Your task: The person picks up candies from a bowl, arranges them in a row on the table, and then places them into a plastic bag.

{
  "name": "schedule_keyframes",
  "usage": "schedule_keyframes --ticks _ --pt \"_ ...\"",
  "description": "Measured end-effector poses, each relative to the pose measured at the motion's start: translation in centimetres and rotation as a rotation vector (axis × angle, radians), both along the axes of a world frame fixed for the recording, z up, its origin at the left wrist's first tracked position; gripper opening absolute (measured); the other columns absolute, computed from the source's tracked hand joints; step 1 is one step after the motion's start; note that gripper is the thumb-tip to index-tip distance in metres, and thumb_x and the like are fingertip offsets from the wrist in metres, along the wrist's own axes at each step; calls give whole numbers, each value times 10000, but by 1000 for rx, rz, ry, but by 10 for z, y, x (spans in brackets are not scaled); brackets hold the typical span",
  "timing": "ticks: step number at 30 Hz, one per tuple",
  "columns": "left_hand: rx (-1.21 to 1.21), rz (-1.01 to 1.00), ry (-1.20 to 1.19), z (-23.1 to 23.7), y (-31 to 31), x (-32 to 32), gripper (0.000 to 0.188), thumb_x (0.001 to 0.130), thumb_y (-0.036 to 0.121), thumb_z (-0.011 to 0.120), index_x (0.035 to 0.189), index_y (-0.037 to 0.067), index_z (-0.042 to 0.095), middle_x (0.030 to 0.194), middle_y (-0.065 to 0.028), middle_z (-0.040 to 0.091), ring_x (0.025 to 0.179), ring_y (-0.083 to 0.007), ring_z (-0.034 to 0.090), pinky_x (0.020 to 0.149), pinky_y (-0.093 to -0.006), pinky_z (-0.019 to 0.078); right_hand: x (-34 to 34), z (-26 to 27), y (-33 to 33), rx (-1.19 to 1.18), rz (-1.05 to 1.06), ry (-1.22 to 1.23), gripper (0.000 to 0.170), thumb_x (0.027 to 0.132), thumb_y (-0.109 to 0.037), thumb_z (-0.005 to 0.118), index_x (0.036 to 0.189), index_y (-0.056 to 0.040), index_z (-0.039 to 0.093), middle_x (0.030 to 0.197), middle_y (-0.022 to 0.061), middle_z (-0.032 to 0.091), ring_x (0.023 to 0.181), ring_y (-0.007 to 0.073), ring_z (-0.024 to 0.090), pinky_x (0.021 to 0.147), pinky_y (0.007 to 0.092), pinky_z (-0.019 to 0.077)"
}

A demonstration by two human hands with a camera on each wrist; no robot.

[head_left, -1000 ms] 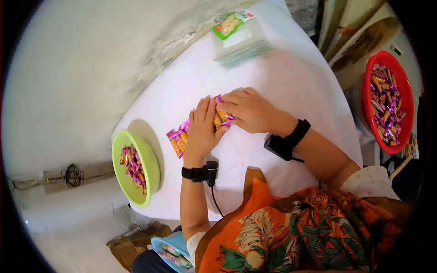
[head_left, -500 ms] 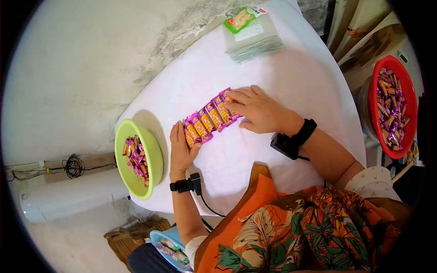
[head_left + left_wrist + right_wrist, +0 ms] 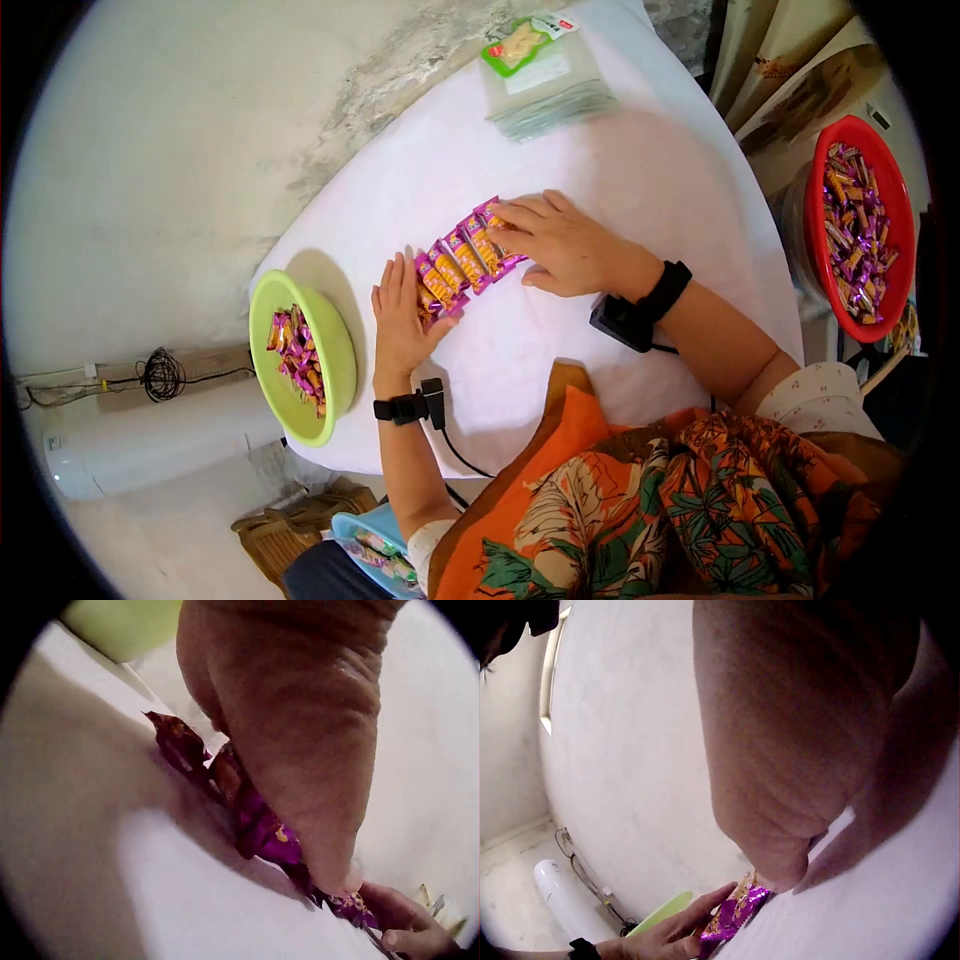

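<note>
A row of small purple-and-yellow wrapped snacks lies side by side on the white-covered table, slanting up to the right. At its lower left end the left hand rests with fairly straight fingers along the last pieces, thumb against their lower edge. The right hand lies over the upper right end, fingers extended on the pieces there and thumb at the lower side, covering part of that end. In the left wrist view, purple wrappers show beneath the hand; in the right wrist view, a wrapper sits between both hands.
A green bowl of similar snacks stands at the table's left edge. Clear plastic bags with a green-framed label lie at the far side. To the right is a red basin full of snacks; a blue container is below the table.
Since the earliest frame, the left hand has moved left and down from mid-row to the row's left end, uncovering the middle pieces. The right hand has shifted slightly right, still over its end.
</note>
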State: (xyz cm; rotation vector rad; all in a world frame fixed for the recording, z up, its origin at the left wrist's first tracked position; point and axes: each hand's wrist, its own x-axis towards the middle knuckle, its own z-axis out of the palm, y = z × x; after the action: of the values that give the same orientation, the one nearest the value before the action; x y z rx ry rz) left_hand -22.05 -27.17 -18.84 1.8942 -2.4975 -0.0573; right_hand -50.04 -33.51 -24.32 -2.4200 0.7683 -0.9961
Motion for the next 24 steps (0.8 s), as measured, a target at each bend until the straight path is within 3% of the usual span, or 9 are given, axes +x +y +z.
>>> schedule_keyframes --ticks 2,4,7,11,19,24 --pt "68 -15 25 -3 -3 2 959 757 639 584 1418 17 275 1458 -218 277 1354 -368 255 1077 -530 161 -1 0 -1 0 -3 1 566 683 -185 702 1201 -68 508 1266 150 466 1192 307 425 933 445 332" --pt "95 -46 87 -4 0 13 960 715 541 679 1434 62 260 1459 -217 274 1362 -357 240 1058 -589 156 -2 2 0 4 11 -2 555 683 -186 702 1190 -65 510 1268 148 465 1189 306 425 934 444 333" --pt "51 76 65 0 10 13 970 727 557 661 1436 45 242 1447 -233 286 1354 -375 245 1065 -574 158 -1 2 0 -1 1 -1 547 682 -182 703 1181 -63 512 1264 145 467 1184 304 428 934 441 334" --pt "18 98 91 -11 9 15 940 769 558 619 1427 8 236 1433 -244 304 1338 -387 268 1079 -527 180 -2 3 0 5 2 -4 547 682 -178 702 1182 -64 512 1263 143 469 1183 300 430 937 437 333" --pt "24 -108 83 -14 1 26 893 821 531 582 1429 -12 218 1432 -256 296 1327 -404 285 1086 -503 193 -3 1 0 48 22 35 558 693 -167 675 1205 -12 516 1313 170 440 1226 296 401 982 421 307" --pt "-5 -46 60 2 1 -6 854 818 483 596 1423 -8 245 1420 -240 324 1315 -394 304 1080 -517 179 -2 0 0 -11 -2 6 558 680 -177 693 1187 -26 517 1280 169 469 1174 300 442 948 430 332"
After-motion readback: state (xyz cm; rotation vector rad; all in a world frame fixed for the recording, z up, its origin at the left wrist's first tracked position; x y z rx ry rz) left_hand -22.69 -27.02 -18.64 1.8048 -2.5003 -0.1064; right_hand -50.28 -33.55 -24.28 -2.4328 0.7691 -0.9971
